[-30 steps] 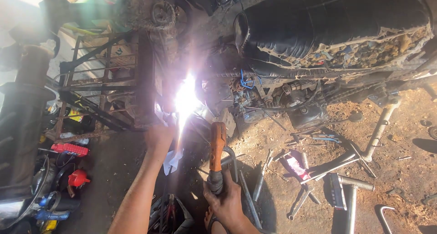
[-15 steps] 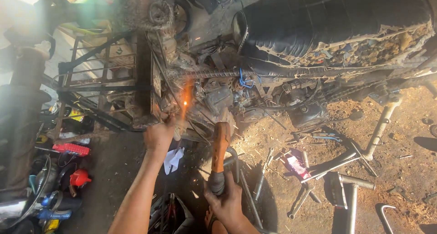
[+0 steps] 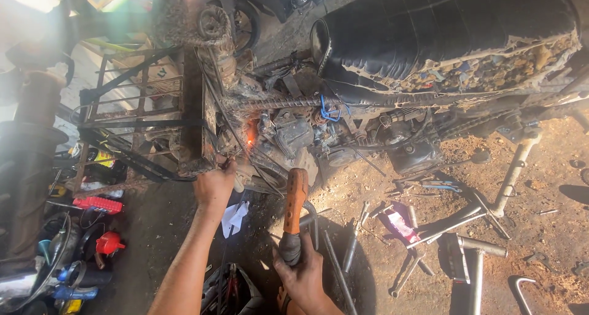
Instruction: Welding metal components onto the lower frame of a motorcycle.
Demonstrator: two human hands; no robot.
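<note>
Dusty workshop ground, sandy on one side and shadowed on the other, with a stripped motorcycle lying across it. Landmark for everything: the orange glowing spot [image 3: 250, 133] on the rusty frame [image 3: 195, 115].

Left hand [image 3: 215, 185] sits just below and left of that glow, fingers curled against the lower edge of the frame; what it pinches there I cannot tell, though a thin rod [image 3: 226, 122] runs up from near it past the glow. Right hand [image 3: 302, 277] is well below the glow and to its right, wrapped tight around the dark grip of an orange-handled tool [image 3: 294, 199], the tool standing upright with its top pointing up toward the glow.

Outward now: a scrap of white paper [image 3: 234, 217] lies on the ground between the two arms, below the glow. Right of the glow is the engine block [image 3: 294, 134] with a loop of blue wire [image 3: 328, 111], and above and right of that the torn black seat [image 3: 442, 33]. Far down and right, metal pipes [image 3: 477, 253] and spanners [image 3: 356, 241] are scattered on the sand. Far left and below, a red toolbox [image 3: 97, 204] and a small red can [image 3: 109, 242] sit among clutter.
</note>
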